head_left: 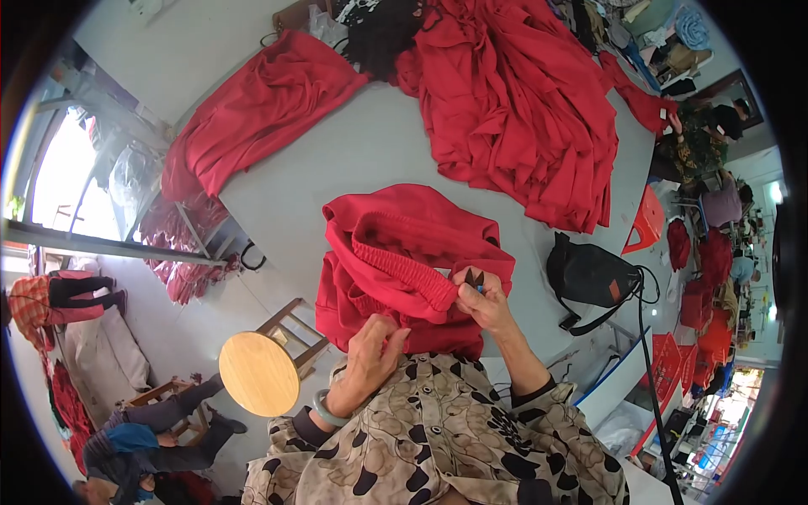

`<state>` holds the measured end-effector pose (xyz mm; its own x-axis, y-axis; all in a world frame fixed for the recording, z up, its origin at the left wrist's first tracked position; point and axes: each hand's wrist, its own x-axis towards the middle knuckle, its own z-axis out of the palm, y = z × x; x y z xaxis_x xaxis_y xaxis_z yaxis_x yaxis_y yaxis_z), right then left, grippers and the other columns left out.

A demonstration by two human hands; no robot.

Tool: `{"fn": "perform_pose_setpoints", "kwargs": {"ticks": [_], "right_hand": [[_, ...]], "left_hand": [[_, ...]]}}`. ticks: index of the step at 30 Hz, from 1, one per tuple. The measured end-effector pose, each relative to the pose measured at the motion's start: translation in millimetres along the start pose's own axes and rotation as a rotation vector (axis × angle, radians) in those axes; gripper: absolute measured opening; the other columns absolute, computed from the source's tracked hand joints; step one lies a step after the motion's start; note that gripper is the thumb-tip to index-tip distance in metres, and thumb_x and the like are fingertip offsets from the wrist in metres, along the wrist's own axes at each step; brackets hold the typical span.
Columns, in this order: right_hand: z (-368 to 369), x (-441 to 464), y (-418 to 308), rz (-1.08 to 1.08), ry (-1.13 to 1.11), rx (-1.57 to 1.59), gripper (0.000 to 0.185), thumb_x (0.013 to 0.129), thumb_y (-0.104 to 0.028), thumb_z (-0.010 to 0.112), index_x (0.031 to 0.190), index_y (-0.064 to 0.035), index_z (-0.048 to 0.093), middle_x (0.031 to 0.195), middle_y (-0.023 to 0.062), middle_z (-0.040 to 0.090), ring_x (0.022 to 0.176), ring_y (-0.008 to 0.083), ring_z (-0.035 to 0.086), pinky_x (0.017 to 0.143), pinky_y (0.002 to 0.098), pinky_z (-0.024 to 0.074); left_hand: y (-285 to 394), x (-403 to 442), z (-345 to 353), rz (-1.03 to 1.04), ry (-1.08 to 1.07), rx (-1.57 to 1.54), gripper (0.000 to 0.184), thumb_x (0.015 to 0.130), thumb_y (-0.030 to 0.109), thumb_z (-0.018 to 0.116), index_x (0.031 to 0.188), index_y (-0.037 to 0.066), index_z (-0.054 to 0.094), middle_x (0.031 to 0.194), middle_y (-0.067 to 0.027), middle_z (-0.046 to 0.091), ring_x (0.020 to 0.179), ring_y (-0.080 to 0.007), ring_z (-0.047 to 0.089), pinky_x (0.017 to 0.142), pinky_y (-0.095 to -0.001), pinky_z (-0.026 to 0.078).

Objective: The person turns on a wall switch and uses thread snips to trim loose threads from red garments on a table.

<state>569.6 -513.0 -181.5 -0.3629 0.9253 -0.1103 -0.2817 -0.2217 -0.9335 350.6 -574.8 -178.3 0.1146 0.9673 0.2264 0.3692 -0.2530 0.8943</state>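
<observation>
A red garment (pixel 396 215) with a gathered elastic waistband (pixel 396 265) lies bunched on the grey table (pixel 337 143) in front of me. My right hand (pixel 486 307) is closed at the right end of the waistband, holding small thread snips (pixel 475 279). The dark blade tips and a bit of blue show above the fingers. At the near edge of the garment is my left hand (pixel 374 349), its fingers curled together against the cloth. Whatever may be between those fingertips is hidden.
A large heap of red garments (pixel 522 118) covers the table's far right, with another red piece (pixel 261 109) far left. A black bag (pixel 589 273) lies at the right edge. Below left stands a round wooden stool (pixel 259 374). Other people are around the room.
</observation>
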Motion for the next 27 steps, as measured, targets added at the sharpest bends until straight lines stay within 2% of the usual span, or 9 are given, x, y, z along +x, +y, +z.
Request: {"fn": "perform_pose_setpoints", "kwargs": {"ticks": [9,12,14,15,16,18,22,25,27], "right_hand": [[-7.3,-2.7,6.5,-0.034,0.091,0.236,0.021,0.084,-0.022,0.06,0.082,-0.0041,0.05,0.063,-0.004,0.04,0.052,0.0047,0.033,0.045,0.021,0.0244],[-5.0,-5.9,3.5,0.013,0.085,0.207,0.019,0.083,-0.021,0.06,0.082,-0.0031,0.053,0.066,-0.0038,0.044,0.053,0.0054,0.037,0.046,0.0217,0.0276],[4.1,-11.1,-6.7,-0.053,0.067,-0.356,0.018,0.081,-0.019,0.06,0.081,-0.0016,0.055,0.064,-0.002,0.05,0.055,0.0073,0.044,0.048,0.021,0.0315],[7.2,-15.1,-10.1,-0.014,0.005,-0.382,0.015,0.08,-0.014,0.063,0.085,-0.0012,0.059,0.069,0.0,0.056,0.057,0.0093,0.05,0.051,0.0221,0.0364],[10.0,-18.1,-8.9,-0.026,0.004,-0.381,0.015,0.08,-0.014,0.063,0.085,-0.0012,0.059,0.069,0.0,0.056,0.057,0.0093,0.05,0.051,0.0221,0.0364],[13.9,-25.4,-5.6,-0.121,-0.045,-0.616,0.013,0.078,-0.008,0.065,0.088,-0.001,0.06,0.074,0.0044,0.06,0.06,0.0116,0.054,0.054,0.0241,0.0417],[9.1,-39.9,2.7,-0.142,-0.063,-0.819,0.017,0.078,-0.006,0.066,0.093,-0.0012,0.061,0.076,0.0078,0.062,0.062,0.0134,0.057,0.057,0.0246,0.0446],[8.7,-41.9,-8.4,-0.216,0.034,-0.782,0.02,0.078,-0.007,0.066,0.098,-0.0017,0.062,0.079,0.007,0.064,0.065,0.0119,0.058,0.057,0.0245,0.0454],[-6.5,-40.7,-17.1,-0.126,0.324,-0.748,0.024,0.079,-0.008,0.065,0.102,-0.0016,0.062,0.085,0.0063,0.066,0.067,0.0102,0.059,0.058,0.0244,0.0459]], "left_hand": [[-1.8,-2.2,6.4,-0.025,-0.115,-0.065,0.015,0.077,0.001,0.066,0.078,0.0,0.051,0.073,-0.0103,0.056,0.064,-0.0234,0.056,0.055,-0.0293,0.044],[9.0,10.7,4.0,0.002,-0.063,-0.041,0.018,0.074,0.0,0.067,0.088,0.001,0.056,0.087,-0.0117,0.058,0.076,-0.0249,0.057,0.064,-0.0334,0.046],[24.4,32.7,-2.5,0.236,0.033,0.258,0.036,0.07,0.0,0.067,0.105,0.005,0.056,0.103,-0.0132,0.055,0.094,-0.0271,0.054,0.077,-0.0398,0.044],[19.4,35.9,-3.2,0.279,-0.027,0.341,0.05,0.069,0.002,0.068,0.116,0.009,0.053,0.113,-0.0119,0.051,0.105,-0.0285,0.049,0.089,-0.0453,0.035],[15.0,42.4,-5.4,0.289,-0.025,0.347,0.05,0.069,0.002,0.068,0.116,0.009,0.053,0.113,-0.0119,0.051,0.105,-0.0285,0.049,0.089,-0.0453,0.035],[5.4,57.7,-11.5,0.359,-0.303,0.459,0.043,0.072,0.008,0.068,0.113,0.011,0.056,0.111,-0.0087,0.052,0.106,-0.0267,0.048,0.092,-0.0463,0.029],[-18.9,46.4,-18.1,0.413,-0.327,0.435,0.027,0.072,0.01,0.067,0.098,0.01,0.061,0.09,-0.0037,0.056,0.094,-0.0207,0.054,0.093,-0.0475,0.027],[-8.3,45.8,-22.7,0.389,-0.267,0.442,0.024,0.071,0.009,0.068,0.094,0.01,0.06,0.085,-0.0029,0.057,0.09,-0.0198,0.055,0.094,-0.0478,0.027],[-6.6,42.3,-23.2,0.352,-0.255,0.455,0.025,0.071,0.009,0.069,0.094,0.009,0.06,0.086,-0.0034,0.057,0.091,-0.0201,0.055,0.094,-0.0478,0.027]]}}
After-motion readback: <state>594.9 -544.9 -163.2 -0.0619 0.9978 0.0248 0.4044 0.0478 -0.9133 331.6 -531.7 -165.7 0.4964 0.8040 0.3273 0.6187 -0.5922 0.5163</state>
